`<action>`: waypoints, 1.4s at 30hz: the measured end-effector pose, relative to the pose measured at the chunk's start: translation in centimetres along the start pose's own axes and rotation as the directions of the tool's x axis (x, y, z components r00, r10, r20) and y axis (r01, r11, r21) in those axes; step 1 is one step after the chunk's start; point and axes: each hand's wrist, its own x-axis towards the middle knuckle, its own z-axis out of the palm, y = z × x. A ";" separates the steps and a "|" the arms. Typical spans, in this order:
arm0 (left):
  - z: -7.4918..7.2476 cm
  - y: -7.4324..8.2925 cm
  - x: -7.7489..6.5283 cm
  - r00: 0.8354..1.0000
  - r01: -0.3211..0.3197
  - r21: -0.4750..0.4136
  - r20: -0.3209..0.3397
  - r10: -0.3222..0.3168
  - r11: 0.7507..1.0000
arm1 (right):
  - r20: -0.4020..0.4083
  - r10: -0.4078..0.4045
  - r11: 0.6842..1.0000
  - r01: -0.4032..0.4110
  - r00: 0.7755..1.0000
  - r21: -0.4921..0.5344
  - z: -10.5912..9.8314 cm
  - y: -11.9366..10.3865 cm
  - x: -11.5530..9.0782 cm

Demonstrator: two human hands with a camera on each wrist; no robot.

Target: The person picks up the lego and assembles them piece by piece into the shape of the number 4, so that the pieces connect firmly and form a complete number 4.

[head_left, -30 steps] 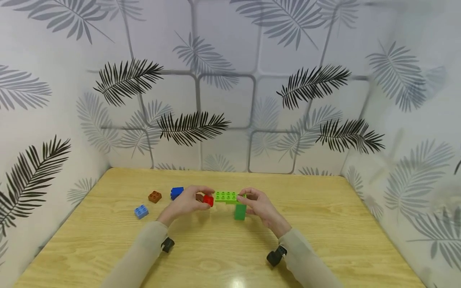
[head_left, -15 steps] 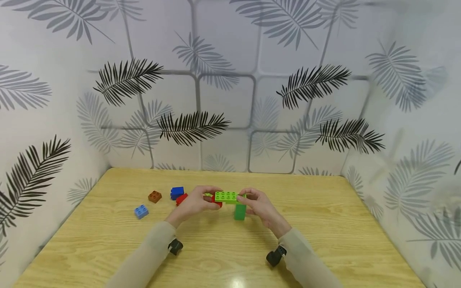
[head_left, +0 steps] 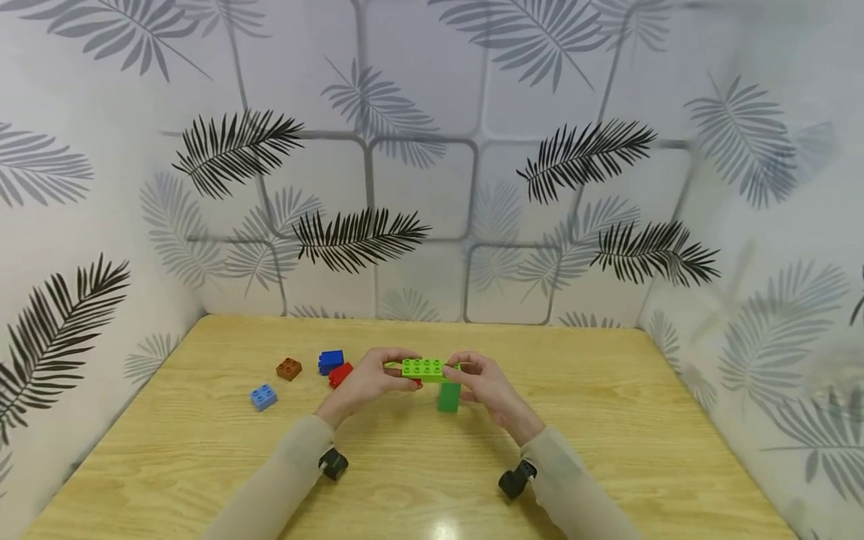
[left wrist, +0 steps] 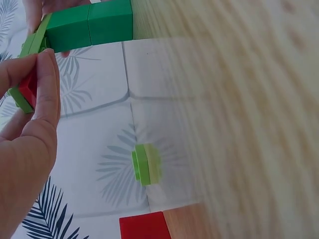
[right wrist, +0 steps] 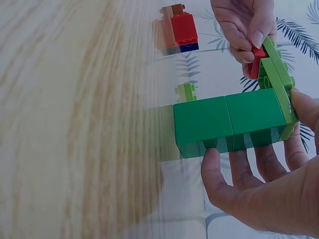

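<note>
In the head view, my left hand pinches a red toy brick against the underside of a long lime-green brick, at its left end. Whether the studs are joined cannot be seen. My right hand grips a tower of two stacked green bricks, its thumb on the right end of the lime brick. Another lime piece sits between the long brick and the tower top. The tower stands upright on the table, while the long brick's left end juts out over it.
Left of my hands on the wooden table lie a light-blue brick, an orange-brown brick, a dark-blue brick and a red brick. Behind my left hand stands a small lime brick. A patterned wall borders the back.
My left hand has moved right, bringing its red brick from beside the long lime brick to beneath its left end. Another red brick has come into view behind it. My right hand stays put.
</note>
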 end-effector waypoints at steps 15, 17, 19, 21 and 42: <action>-0.3 -0.2 -0.1 1.000 0.014 -0.124 -0.007 -0.015 0.992 | 0.019 -0.002 1.000 0.002 1.000 -0.013 0.0 0.0 0.3; -0.3 -0.1 -0.1 1.000 0.016 -0.131 -0.016 -0.019 0.991 | 0.022 -0.003 1.000 0.004 1.000 -0.015 0.0 -0.1 0.3; -0.3 0.1 0.0 1.000 0.009 -0.133 -0.025 -0.012 0.991 | 0.022 -0.005 1.000 0.005 1.000 -0.014 0.0 -0.2 0.2; -0.3 0.2 0.1 0.999 0.001 -0.134 -0.037 -0.006 0.991 | 0.021 -0.007 1.000 0.007 1.000 -0.012 -0.1 -0.3 0.2; -0.3 0.4 0.2 0.996 0.010 -0.018 -0.084 -0.012 1.000 | 0.107 -0.030 0.999 0.031 0.994 -0.007 -1.2 0.6 0.2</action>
